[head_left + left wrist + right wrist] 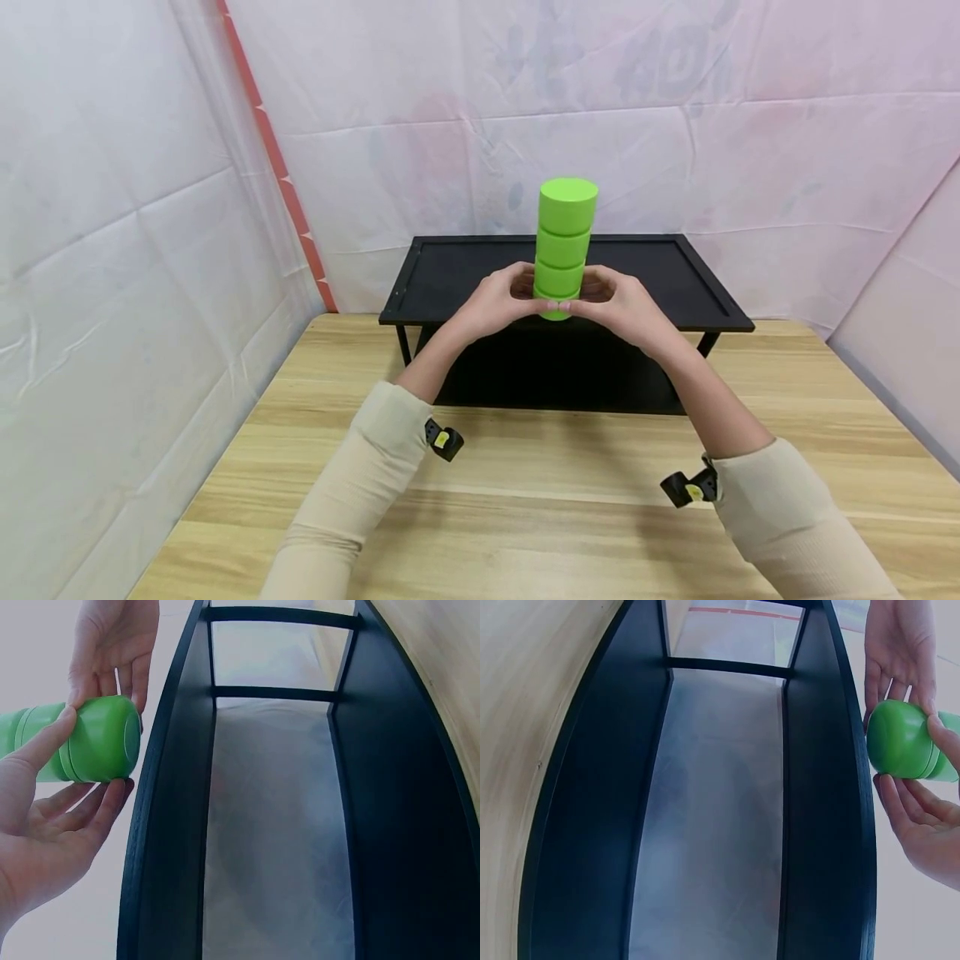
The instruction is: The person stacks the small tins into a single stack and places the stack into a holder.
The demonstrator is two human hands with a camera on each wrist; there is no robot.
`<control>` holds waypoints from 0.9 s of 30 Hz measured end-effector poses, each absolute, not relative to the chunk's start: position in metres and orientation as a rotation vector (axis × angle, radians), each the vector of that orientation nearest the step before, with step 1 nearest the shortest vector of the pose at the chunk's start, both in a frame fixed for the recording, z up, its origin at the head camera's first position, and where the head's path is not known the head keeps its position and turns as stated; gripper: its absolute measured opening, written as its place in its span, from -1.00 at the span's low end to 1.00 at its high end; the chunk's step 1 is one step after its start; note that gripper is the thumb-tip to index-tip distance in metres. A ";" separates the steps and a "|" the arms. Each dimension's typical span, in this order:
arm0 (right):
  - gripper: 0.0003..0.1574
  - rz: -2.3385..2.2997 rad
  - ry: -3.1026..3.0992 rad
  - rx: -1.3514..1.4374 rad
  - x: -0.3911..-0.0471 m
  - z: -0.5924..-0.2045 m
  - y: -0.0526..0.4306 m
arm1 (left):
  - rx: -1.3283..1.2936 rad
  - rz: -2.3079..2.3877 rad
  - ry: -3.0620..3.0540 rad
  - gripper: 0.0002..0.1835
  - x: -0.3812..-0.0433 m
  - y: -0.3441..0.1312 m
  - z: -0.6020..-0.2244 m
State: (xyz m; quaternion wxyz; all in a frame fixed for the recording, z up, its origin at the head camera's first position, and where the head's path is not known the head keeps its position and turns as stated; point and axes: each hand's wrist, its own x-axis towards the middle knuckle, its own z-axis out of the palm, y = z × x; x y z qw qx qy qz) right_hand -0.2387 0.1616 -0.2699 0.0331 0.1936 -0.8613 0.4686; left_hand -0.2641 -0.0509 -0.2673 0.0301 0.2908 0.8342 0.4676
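Observation:
A tall stack of bright green round pieces, with grooves between its sections, stands upright between my two hands. My left hand grips its lowest section from the left, and my right hand grips it from the right. Both thumbs meet at the front, with the fingers curled around the sides and partly hidden behind. In the left wrist view the rounded base of the green stack shows beside the top board of a black two-tier shelf. Whether the base touches that board I cannot tell.
The black shelf's top board has a raised rim, and thin legs join it to a lower board. It stands at the back of a wood-grain table. White sheeting hangs behind and at both sides.

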 end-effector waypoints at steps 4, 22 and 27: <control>-0.27 1.453 -2.643 0.562 -0.242 -0.270 0.161 | 0.887 1.463 2.563 -0.36 -0.267 -0.050 -0.267; -0.29 1.496 -2.625 0.577 -0.257 -0.271 0.162 | 0.885 1.461 2.586 -0.38 -0.282 -0.046 -0.271; -0.30 1.496 -2.637 0.571 -0.259 -0.271 0.161 | 0.878 1.439 2.606 -0.36 -0.286 -0.046 -0.271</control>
